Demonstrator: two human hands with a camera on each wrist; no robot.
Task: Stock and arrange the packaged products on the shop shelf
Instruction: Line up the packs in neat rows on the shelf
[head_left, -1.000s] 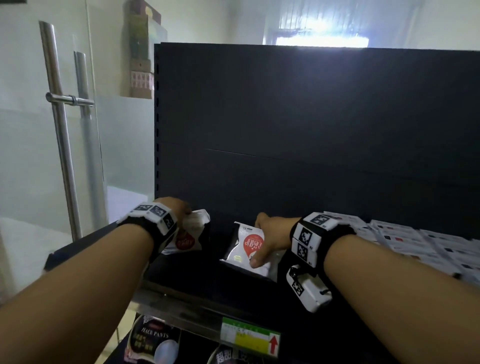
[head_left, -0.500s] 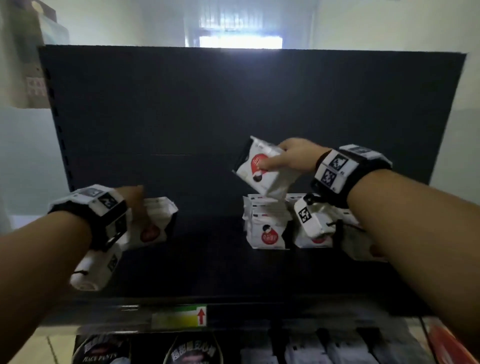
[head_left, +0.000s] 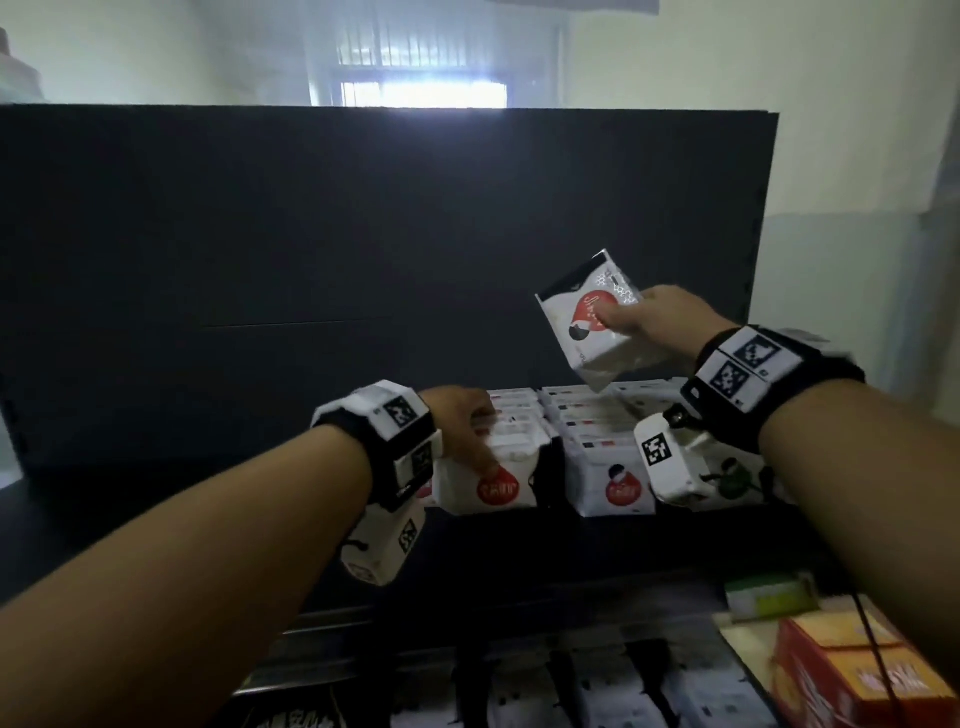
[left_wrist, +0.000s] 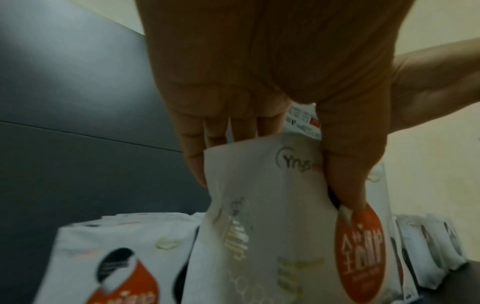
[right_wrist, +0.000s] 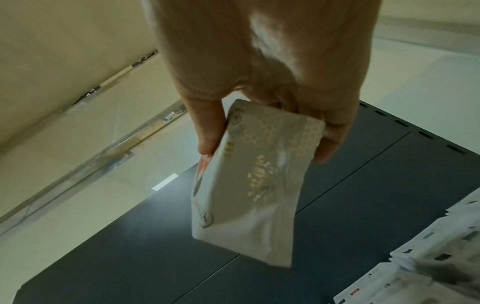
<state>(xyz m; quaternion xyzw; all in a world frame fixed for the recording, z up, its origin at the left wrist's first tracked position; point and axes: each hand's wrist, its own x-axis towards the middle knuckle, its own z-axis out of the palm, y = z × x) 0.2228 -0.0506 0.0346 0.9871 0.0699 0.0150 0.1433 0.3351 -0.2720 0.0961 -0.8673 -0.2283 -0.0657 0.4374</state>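
Note:
My left hand grips a white packet with a red badge by its top, standing it at the left end of the rows of matching packets on the dark shelf. In the left wrist view the fingers lie behind this packet and the thumb lies in front. My right hand holds a second white packet, tilted, in the air above the rows. In the right wrist view thumb and fingers pinch that packet across its top end.
A tall dark back panel closes the shelf behind. Packets with green badges stand at the right end of the rows. Below the shelf's front rail lie more packets and an orange-red box at lower right.
My view has swung right. The left hand carried its packet right from the bare shelf to the rows of packets. The right hand lifted its packet from the shelf and holds it above them.

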